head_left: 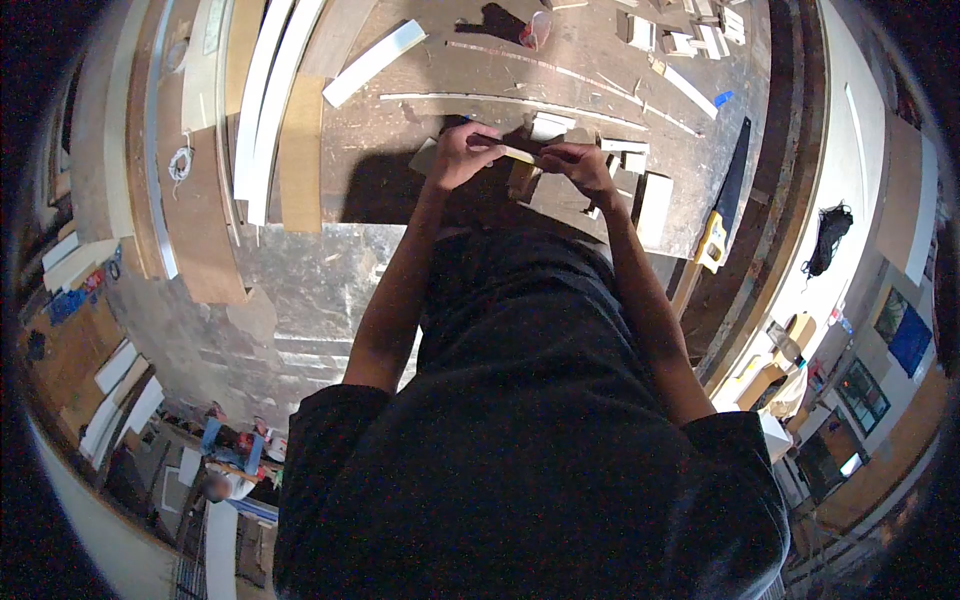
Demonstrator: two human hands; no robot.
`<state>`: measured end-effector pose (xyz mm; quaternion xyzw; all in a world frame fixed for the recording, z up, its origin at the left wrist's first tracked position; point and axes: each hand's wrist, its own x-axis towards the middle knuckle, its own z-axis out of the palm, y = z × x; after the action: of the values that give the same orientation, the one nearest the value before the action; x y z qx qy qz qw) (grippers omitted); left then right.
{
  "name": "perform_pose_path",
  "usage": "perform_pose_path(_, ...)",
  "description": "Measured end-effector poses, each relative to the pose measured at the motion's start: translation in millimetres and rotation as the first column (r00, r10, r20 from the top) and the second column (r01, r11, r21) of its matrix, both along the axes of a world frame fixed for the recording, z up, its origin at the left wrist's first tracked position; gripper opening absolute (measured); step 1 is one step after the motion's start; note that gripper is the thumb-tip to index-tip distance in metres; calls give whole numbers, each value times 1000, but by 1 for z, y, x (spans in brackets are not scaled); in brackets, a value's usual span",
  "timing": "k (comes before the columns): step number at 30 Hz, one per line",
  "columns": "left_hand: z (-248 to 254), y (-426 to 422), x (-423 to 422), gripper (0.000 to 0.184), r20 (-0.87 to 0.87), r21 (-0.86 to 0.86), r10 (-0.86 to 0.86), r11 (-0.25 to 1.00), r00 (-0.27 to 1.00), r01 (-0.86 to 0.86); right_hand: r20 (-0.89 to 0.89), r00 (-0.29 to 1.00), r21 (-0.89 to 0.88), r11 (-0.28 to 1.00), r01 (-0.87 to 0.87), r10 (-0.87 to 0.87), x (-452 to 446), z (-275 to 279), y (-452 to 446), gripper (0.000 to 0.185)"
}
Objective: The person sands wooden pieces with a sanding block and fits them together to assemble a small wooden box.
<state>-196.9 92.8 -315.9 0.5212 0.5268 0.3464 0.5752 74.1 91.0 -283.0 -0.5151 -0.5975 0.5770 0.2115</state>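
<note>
Both hands are raised in front of my body over the work table. My left hand is closed, with thumb and fingers pinching one end of a short pale strip. At its other end, the fingers of my right hand are also pinched together. The strip looks yellowish-white; whether it is wood or something else I cannot tell. Just beyond and below the hands lie a small white-faced block and several cut wood pieces. A larger white-faced offcut lies to the right of my right hand.
A handsaw with a yellow handle lies at the table's right edge. Long boards run along the left. Thin wooden strips and several offcuts lie at the far side. Another person is at lower left.
</note>
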Motion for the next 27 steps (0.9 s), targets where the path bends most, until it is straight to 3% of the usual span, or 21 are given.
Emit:
perform_pose_path(8,1,0,-1,34,67,-91,12,996,998,-6,61,998,4,1000,-18,18,-1,2,1,23)
perform_pose_path(10,1,-2,-2,34,68,-98,6,995,998,1,-34,999,16,999,-29,29,2,-10,-1,22)
perform_pose_path(12,1,-3,0,34,26,-93,18,996,999,-16,-55,998,-19,1000,-5,4,4,-10,-5,22)
perform_pose_path(13,8,-1,-1,34,-65,5,3,1000,998,-2,-76,997,-46,999,17,-21,3,-7,-7,21)
perform_pose_path(17,22,0,-1,34,-135,-73,-39,997,990,30,-52,998,29,999,21,-20,-3,2,-13,22)
perform_pose_path(19,13,-2,-1,34,-110,32,-29,999,994,32,-162,975,-143,981,128,-151,-8,6,-19,23)
perform_pose_path(20,9,-2,-2,34,-107,34,-38,999,993,42,-160,974,-141,980,138,-160,-10,8,-22,23)
perform_pose_path(24,11,-1,-2,37,-75,95,-133,986,988,140,29,974,-143,964,225,-223,-4,9,-39,32)
perform_pose_path(26,6,-1,-3,36,-102,158,-170,970,980,184,322,929,-19,979,201,-184,0,15,-53,35)
perform_pose_path(27,7,-1,-4,36,-98,142,-192,968,976,205,288,937,25,980,197,-196,6,2,-67,38)
